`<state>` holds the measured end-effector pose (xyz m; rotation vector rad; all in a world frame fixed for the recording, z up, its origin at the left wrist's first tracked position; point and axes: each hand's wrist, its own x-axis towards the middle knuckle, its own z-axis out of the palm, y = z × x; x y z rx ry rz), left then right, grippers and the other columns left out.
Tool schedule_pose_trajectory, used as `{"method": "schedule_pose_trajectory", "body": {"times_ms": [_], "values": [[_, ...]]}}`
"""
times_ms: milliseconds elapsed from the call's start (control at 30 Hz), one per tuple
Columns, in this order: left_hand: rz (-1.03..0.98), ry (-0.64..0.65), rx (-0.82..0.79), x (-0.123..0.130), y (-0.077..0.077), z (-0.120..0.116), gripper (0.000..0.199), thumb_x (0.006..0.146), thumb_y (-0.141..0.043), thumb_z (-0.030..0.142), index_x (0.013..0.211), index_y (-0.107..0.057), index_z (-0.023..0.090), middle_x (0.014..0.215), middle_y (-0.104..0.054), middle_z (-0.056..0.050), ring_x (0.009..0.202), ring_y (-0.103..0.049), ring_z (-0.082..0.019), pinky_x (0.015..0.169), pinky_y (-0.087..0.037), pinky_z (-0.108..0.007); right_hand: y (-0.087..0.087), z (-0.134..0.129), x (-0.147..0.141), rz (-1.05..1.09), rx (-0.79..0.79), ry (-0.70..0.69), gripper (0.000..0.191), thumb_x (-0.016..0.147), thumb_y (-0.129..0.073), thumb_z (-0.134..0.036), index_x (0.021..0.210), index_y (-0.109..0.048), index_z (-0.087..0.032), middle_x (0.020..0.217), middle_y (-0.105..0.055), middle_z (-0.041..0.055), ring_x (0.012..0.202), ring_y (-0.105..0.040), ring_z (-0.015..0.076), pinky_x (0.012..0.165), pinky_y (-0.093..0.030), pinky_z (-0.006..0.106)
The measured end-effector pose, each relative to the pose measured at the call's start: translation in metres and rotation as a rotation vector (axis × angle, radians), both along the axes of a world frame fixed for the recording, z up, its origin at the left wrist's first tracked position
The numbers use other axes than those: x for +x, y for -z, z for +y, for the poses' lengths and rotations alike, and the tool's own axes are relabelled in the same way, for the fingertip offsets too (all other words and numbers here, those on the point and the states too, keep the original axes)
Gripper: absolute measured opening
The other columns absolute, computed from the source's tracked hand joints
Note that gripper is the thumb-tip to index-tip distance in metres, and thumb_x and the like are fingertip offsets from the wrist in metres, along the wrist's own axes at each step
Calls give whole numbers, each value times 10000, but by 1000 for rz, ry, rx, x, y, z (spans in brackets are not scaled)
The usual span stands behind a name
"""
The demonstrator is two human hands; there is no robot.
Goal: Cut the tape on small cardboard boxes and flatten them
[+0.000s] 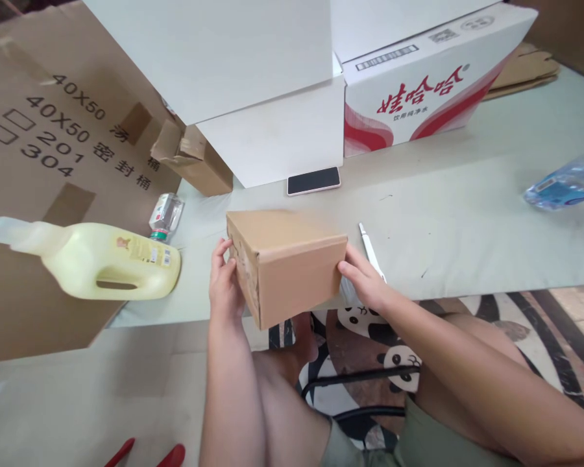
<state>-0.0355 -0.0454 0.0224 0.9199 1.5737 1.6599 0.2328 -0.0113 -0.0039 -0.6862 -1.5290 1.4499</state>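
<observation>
You hold the brown cardboard box (296,279) in the center of the frame, clamped between both hands. Your left hand (224,279) presses its left side, and your right hand (363,272) grips its right side, thumb near the front edge. The box looks closed on top, and its near edge reaches past the edge of the table (467,227).

Just beside your right hand, a slim white tool (371,251) lies on the table (its lower end runs in behind your hand). Above the box lies a dark-screened phone (314,181), in front of stacked white boxes (282,123). A box with red lettering (418,91) stands at the upper right, and a clear bottle (567,181) lies at the right edge. At the left you have a pale yellow jug (111,261) and a small clear bottle with a green cap (166,216).
</observation>
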Motion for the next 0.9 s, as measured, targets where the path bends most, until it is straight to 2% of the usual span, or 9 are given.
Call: {"method": "schedule_pose_trajectory", "body": {"times_ms": [67, 133, 233, 333, 433, 567, 733, 833, 900], "values": [[-115, -27, 4, 4, -3, 1, 305, 734, -755, 435, 936, -641, 236, 1175, -671, -50, 1131, -620, -238, 914, -511, -305, 3, 3, 1, 15, -12, 10, 558, 946, -445, -658, 1304, -595, -257, 1397, -616, 96, 1325, -550, 282, 1108, -455, 458], [-227, -23, 14, 6, -4, 1, 360, 745, -713, 539, 872, -611, 218, 1040, -683, -48, 989, -654, -229, 837, -529, -314, 6, 5, 3, -2, -20, 25, 493, 965, -428, -627, 1205, -642, -253, 1371, -626, 97, 1315, -552, 277, 1131, -416, 475], [-283, -10, 23, 7, -3, -2, 447, 766, -661, 632, 959, -588, 235, 992, -672, -37, 850, -653, -209, 755, -535, -329, 8, 4, 2, -81, 17, 31, 390, 978, -446, -543, 1063, -679, -242, 1328, -636, 101, 1285, -566, 272, 1125, -394, 499], [-221, 24, -39, 9, -2, -5, 502, 718, -776, 493, 1119, -556, 287, 1087, -662, -36, 856, -650, -193, 720, -527, -298, 6, 4, -1, -183, 100, 34, 273, 960, -480, -410, 968, -678, -223, 1225, -666, 103, 1212, -603, 260, 1058, -442, 469], [-180, 62, -108, 11, -4, -7, 572, 693, -810, 384, 1188, -533, 308, 1146, -643, -48, 858, -642, -189, 684, -523, -276, 3, 7, -1, -334, 153, 156, 191, 908, -508, -311, 911, -669, -208, 1063, -685, 93, 1048, -643, 242, 918, -494, 408], [-180, 54, -111, 12, -7, -6, 511, 722, -765, 350, 1179, -543, 295, 1137, -637, -49, 861, -631, -186, 705, -528, -276, 3, 14, 4, -493, 127, 346, 191, 858, -504, -295, 885, -669, -201, 908, -657, 78, 838, -604, 218, 693, -463, 332], [-170, 15, -119, 10, -7, -2, 468, 731, -736, 304, 1163, -558, 287, 1112, -646, -41, 868, -629, -184, 751, -523, -281, 6, 23, 16, -660, 147, 450, 236, 860, -494, -326, 931, -670, -186, 957, -632, 89, 803, -587, 213, 719, -448, 347], [-169, -6, -119, 8, -5, -1, 462, 722, -735, 292, 1150, -561, 286, 1090, -646, -33, 856, -624, -178, 766, -517, -283, 6, 29, 23, -891, 238, 510, 271, 862, -501, -314, 1006, -681, -170, 1009, -642, 120, 867, -603, 253, 782, -448, 383], [-166, -14, -115, 6, -3, -1, 447, 720, -734, 294, 1132, -561, 283, 1063, -644, -26, 839, -616, -170, 769, -511, -280, 5, 32, 25, -1059, 255, 500, 317, 872, -508, -312, 1091, -676, -156, 1031, -649, 141, 935, -613, 290, 818, -448, 404]]}}
